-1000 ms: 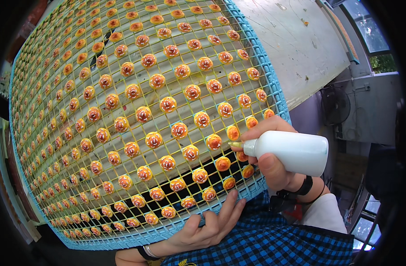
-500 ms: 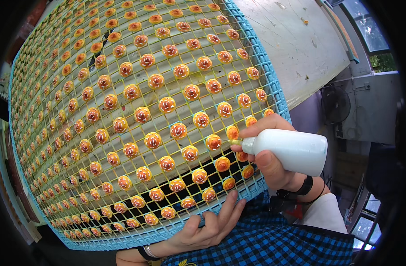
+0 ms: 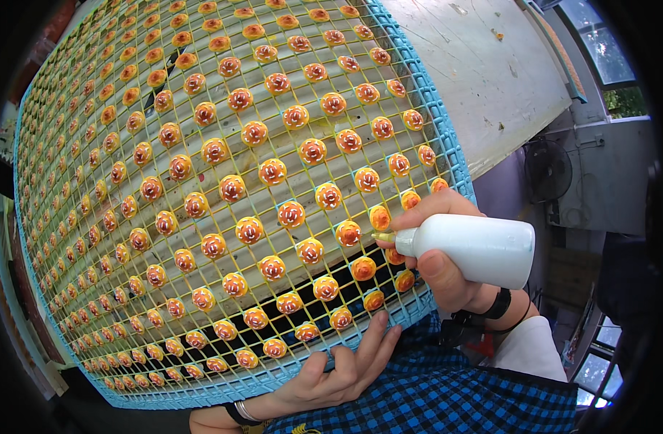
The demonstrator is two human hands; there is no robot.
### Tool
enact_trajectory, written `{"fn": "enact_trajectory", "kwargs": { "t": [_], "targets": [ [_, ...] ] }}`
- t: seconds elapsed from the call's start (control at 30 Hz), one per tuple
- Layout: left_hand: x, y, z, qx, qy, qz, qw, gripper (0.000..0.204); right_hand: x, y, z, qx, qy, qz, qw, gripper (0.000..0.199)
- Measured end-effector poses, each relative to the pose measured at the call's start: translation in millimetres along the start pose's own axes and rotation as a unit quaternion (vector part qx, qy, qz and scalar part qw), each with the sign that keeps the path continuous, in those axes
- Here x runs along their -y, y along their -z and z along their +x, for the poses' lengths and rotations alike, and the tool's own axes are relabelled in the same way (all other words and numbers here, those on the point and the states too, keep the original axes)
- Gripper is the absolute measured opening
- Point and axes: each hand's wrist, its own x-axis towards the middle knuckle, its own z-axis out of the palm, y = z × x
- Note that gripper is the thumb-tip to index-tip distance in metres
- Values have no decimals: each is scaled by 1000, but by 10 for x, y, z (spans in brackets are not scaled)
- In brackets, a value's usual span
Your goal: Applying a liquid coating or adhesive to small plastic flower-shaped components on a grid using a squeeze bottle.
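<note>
Counter [image 3: 483, 79], pale and stained, with a dark fan [image 3: 548, 170] beyond its right side; in front, one large mesh rack [image 3: 441, 108], blue-rimmed, bearing rows of round orange-and-yellow pieces [image 3: 272, 172], many with white marks. Right hand [image 3: 447, 278]: closed around one white squeeze bottle [image 3: 479, 249], held sideways over the rack's near right corner, yellowish nozzle [image 3: 384, 236] just beside an orange piece. Left hand [image 3: 338, 372]: fingers half-curled, touching the near rim; whether it grips, cannot be told.
</note>
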Motion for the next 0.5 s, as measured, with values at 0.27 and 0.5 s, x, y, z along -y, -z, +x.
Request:
{"fn": "enact_trajectory", "kwargs": {
  "t": [0.27, 0.5],
  "targets": [
    [3, -3, -2, -3, 2, -2, 1000, 30, -22, -36, 14, -12, 10, -7, 1000, 24],
    [-1, -4, 0, -4, 5, -3, 1000, 30, 4, -35, 37, 0, 10, -31, 999, 25]
  ]
}}
